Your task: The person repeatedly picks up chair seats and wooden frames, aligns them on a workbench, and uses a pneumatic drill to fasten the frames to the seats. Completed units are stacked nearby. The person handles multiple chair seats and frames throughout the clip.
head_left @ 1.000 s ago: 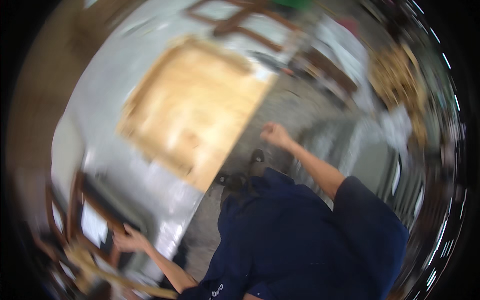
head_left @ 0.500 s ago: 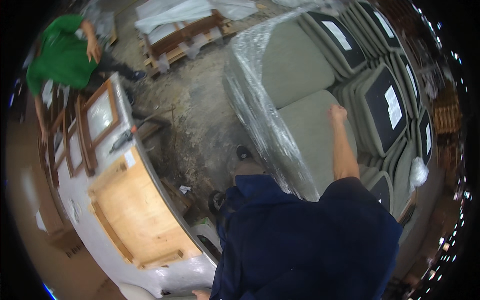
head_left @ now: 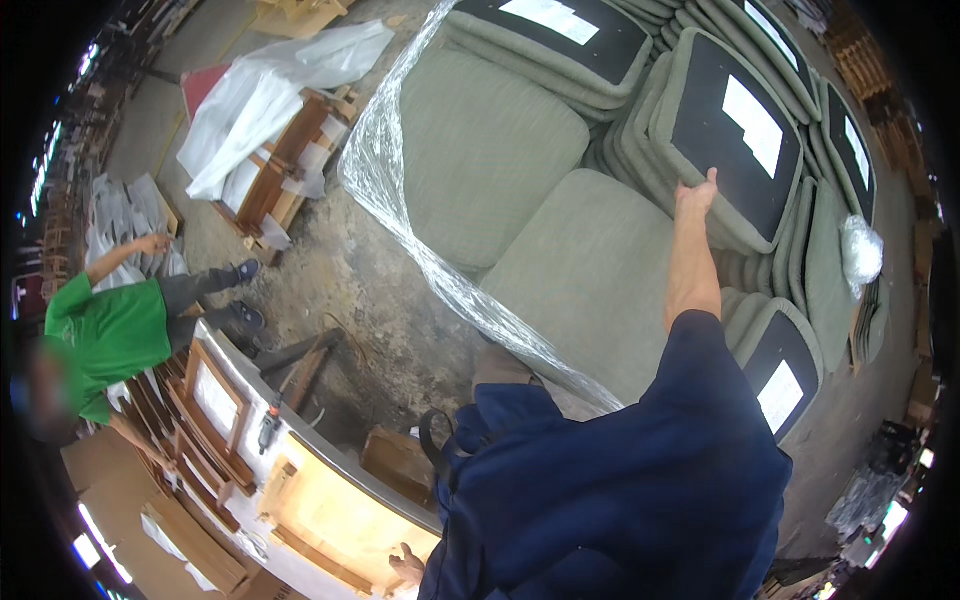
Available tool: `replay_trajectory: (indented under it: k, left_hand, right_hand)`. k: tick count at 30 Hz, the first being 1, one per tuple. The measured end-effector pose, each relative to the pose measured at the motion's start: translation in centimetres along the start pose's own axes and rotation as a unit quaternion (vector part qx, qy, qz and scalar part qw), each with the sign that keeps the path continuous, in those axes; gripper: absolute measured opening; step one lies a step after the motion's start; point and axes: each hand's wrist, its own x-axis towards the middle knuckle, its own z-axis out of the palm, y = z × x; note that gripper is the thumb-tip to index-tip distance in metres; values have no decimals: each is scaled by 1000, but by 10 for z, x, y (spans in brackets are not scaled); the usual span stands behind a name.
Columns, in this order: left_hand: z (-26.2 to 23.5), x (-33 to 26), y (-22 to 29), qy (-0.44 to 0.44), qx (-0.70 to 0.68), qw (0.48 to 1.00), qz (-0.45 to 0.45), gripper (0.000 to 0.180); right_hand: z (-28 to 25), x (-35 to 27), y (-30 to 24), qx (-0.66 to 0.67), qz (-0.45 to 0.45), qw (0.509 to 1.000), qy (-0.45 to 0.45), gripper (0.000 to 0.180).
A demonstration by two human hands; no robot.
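My right hand reaches up and forward, its fingers touching the edge of a grey-green seat cushion with a black underside that stands on end in a row of similar cushions. Flat grey-green cushions lie stacked below my arm, partly wrapped in clear plastic film. My left hand rests low behind me on the edge of a pale wooden panel lying on a grey worktable. Neither hand's grip is clearly shown; the left hand looks flat on the panel.
A person in a green shirt bends at the left by stacked wooden frames. A wooden pallet with white plastic sheeting sits on the dirty concrete floor. A brown box stands under the table.
The view has swung from the worktable toward the cushions. My right hand has gone from the flat cushion stack up to the upright black-backed cushion.
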Motion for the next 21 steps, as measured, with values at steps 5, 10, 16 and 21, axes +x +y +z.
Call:
replay_trajectory:
  k: [5,10,16,21]
  left_hand:
    - [-8,60,77,-4,-113,989,91,65]
    - [-11,72,193,-93,-189,956,203,62]
    - [-26,41,302,-192,-358,877,258,55]
    - [-21,9,320,-280,-379,838,274,58]
  right_hand:
    - [-6,-14,-29,49,18,993,-106,49]
    - [-8,-70,-100,24,-17,988,-152,42]
    - [7,-159,-139,-255,-174,946,-97,56]
    - [73,-202,-171,-478,-346,784,-195,60]
